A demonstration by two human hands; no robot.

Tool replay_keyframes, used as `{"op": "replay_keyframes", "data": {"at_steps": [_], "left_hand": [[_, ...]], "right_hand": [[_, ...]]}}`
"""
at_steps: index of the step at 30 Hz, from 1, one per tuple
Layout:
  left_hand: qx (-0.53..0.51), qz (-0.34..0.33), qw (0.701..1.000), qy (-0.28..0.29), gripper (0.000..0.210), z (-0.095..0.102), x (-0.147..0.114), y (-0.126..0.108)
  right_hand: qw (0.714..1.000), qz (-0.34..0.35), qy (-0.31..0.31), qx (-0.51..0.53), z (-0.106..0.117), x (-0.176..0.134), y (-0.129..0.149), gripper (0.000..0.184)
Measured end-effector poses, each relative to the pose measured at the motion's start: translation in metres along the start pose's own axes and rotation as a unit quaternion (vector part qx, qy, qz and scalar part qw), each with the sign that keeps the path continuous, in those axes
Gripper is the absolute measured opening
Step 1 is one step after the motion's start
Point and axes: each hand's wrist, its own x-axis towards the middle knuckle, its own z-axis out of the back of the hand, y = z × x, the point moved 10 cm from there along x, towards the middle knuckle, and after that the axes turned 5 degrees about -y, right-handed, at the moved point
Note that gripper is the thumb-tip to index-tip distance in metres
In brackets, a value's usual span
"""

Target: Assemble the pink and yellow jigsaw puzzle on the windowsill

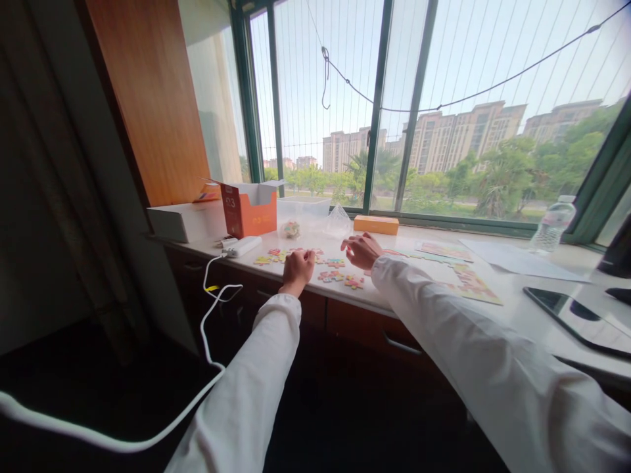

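On my feed the left hand is curled and the right hand loosely bent – I can't tell whether either grips anything – with puzzle pieces spread flat between them, presumably for easy reach. The counter ends just my side of the pieces; I judge more room toward the orange box.
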Motion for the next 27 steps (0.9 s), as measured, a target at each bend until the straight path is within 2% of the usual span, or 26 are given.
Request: {"op": "replay_keyframes", "data": {"at_steps": [3,6,13,18,22,27], "left_hand": [[0.001,-0.001,1.0,0.006,0.045,0.0,-0.001,-0.001],[0.003,0.002,1.0,0.012,0.045,0.001,-0.001,-0.002],[0.016,0.002,1.0,0.004,0.043,-0.001,-0.003,0.001],[0.026,0.004,1.0,0.011,0.045,-0.006,-0.003,0.005],[0.033,0.001,0.999,0.011,0.045,-0.005,-0.003,0.004],[0.039,0.0,0.999,0.014,0.045,-0.004,-0.004,0.002]], "right_hand": [[1.0,0.004,0.024,0.009,-0.014,0.012,0.015,0.024],[0.998,-0.01,0.043,0.034,-0.025,0.02,0.015,0.022],[0.984,-0.029,0.025,0.174,-0.043,0.021,-0.008,0.023],[0.954,-0.027,0.066,0.29,-0.07,0.015,-0.021,0.037],[0.942,-0.018,0.093,0.322,-0.079,0.012,-0.024,0.044],[0.941,-0.027,0.104,0.32,-0.081,0.008,-0.025,0.038]]}}
